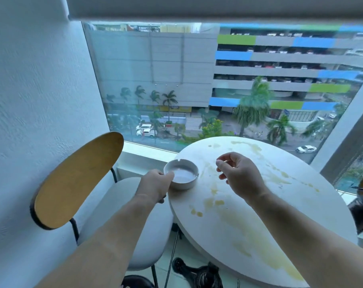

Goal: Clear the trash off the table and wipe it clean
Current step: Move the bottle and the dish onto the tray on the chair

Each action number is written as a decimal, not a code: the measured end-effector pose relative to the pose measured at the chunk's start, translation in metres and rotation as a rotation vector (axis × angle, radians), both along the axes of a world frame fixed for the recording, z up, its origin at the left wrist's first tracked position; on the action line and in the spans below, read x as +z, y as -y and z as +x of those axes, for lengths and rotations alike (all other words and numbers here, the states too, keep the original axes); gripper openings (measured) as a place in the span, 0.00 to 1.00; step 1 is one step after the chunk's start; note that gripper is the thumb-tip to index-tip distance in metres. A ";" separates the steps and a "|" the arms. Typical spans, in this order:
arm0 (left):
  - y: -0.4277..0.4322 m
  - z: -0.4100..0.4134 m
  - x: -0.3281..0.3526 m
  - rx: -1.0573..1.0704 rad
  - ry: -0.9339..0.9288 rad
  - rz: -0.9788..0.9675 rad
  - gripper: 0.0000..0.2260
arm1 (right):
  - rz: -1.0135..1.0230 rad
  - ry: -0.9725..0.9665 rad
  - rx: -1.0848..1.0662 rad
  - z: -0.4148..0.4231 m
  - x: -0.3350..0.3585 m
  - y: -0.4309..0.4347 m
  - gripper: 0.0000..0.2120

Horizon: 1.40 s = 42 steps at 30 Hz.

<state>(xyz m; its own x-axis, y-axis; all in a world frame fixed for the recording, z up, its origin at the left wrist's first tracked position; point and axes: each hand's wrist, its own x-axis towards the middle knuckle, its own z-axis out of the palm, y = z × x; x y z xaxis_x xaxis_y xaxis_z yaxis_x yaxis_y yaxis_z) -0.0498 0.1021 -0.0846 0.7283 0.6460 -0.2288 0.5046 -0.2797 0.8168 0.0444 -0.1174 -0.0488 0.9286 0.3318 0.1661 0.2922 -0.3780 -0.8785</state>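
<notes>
Round white tabletop is streaked and blotched pale yellow-tan. The round white ceramic ashtray I grip is plain, greyish inside. Chair: tan wooden backrest, black edge and frame, light grey seat. Wall: textured white. Outside, grey building with blue and green panels.

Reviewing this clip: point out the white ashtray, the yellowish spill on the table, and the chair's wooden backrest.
white ashtray (181, 174), head view, on its inner floor.
yellowish spill (215, 202), head view, on a puddle near the table's middle.
wooden backrest (76, 181), head view, on the centre of its panel.
</notes>
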 end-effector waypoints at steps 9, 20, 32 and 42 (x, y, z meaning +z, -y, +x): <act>-0.006 -0.001 0.013 0.004 0.361 -0.045 0.05 | 0.017 -0.005 -0.074 -0.007 0.008 0.035 0.03; 0.099 0.037 0.039 -0.427 0.601 -0.130 0.07 | 0.124 -0.141 -0.031 -0.021 0.026 0.100 0.10; 0.299 0.119 0.036 -0.743 0.493 -0.173 0.08 | 0.304 -0.215 -0.226 0.017 -0.003 0.287 0.15; 0.408 0.189 0.021 -0.874 0.484 0.503 0.13 | 0.465 -0.303 -0.500 0.055 -0.068 0.404 0.13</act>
<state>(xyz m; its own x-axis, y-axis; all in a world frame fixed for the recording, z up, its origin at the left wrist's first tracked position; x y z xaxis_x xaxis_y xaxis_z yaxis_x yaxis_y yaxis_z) 0.1395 -0.3063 -0.0640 0.9188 -0.1918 0.3448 -0.3669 -0.7370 0.5677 0.0996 -0.5210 -0.1168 0.9777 -0.1840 -0.1013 -0.0978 0.0281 -0.9948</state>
